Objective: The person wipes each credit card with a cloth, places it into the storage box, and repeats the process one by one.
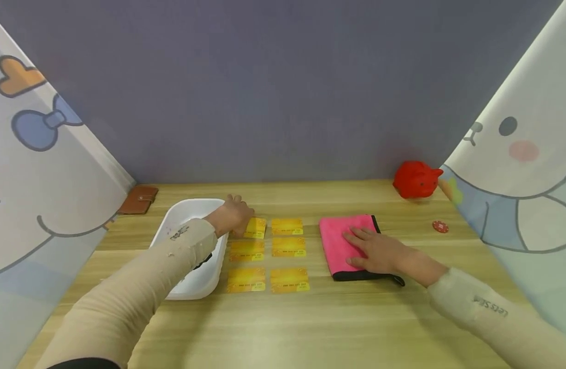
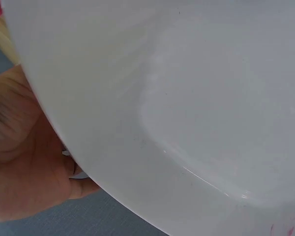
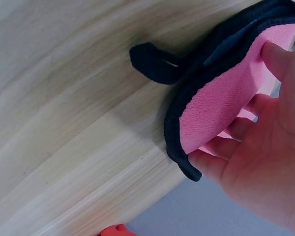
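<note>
My left hand (image 1: 236, 214) reaches past the right rim of a white plastic basin (image 1: 197, 204). It holds the left part of a yellow card (image 1: 256, 228) at the far left of a card layout; the card sits slightly askew. In the left wrist view the basin wall hides most of the fingers. My right hand (image 1: 377, 251) rests with spread fingers on a folded pink cloth (image 1: 333, 241) with black edging. A black loop (image 3: 155, 63) sticks out from the cloth's edge.
Several yellow cards (image 1: 289, 279) lie in two columns between basin and cloth. A brown leather wallet (image 1: 139, 200) lies at the back left. On the right are a red piggy bank (image 1: 416, 180) and a red poker chip (image 1: 440, 226). A grey wall (image 1: 283, 92) bounds the wooden table (image 1: 283, 328).
</note>
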Motion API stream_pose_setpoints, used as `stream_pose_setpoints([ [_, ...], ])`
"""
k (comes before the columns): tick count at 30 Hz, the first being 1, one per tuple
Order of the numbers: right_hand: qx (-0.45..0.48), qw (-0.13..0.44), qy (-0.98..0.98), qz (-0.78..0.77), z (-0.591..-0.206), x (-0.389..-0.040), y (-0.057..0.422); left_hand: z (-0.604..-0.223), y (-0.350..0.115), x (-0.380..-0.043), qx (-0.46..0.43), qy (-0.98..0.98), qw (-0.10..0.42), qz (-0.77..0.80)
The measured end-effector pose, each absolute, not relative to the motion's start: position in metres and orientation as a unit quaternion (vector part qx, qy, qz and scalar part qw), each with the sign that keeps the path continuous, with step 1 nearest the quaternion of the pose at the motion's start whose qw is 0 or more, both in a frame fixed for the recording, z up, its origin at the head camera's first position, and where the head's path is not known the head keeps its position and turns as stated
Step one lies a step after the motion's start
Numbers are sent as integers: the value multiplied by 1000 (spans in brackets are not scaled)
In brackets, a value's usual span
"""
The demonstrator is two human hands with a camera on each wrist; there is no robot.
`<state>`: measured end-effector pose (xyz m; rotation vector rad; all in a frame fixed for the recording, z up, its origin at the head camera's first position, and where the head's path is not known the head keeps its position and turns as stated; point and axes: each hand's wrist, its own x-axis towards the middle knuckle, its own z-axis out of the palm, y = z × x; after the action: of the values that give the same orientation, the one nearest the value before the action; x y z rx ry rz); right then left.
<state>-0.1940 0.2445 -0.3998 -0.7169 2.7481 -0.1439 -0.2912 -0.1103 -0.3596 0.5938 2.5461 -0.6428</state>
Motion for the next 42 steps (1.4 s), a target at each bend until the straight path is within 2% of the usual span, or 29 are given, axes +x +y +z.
stream_pose_setpoints([
  [8, -250, 151, 955, -48, -398, -195, 242, -357, -119, -289, 220, 928, 246, -170],
  [18, -250, 152, 955, -39, -401, -192, 239, -353, -125, -287, 253, 926, 241, -144],
  [26, -241, 148, 959, -25, -396, -193, 244, -337, -125, -286, 288, 930, 208, -96],
  [33, -249, 153, 956, -20, -398, -190, 246, -319, -136, -280, 300, 939, 170, 5],
  [38, -263, 134, 955, -13, -399, -192, 242, -310, -152, -275, 318, 931, 139, 115],
  [42, -278, 118, 953, -15, -401, -197, 243, -305, -157, -267, 322, 929, 111, 145],
])
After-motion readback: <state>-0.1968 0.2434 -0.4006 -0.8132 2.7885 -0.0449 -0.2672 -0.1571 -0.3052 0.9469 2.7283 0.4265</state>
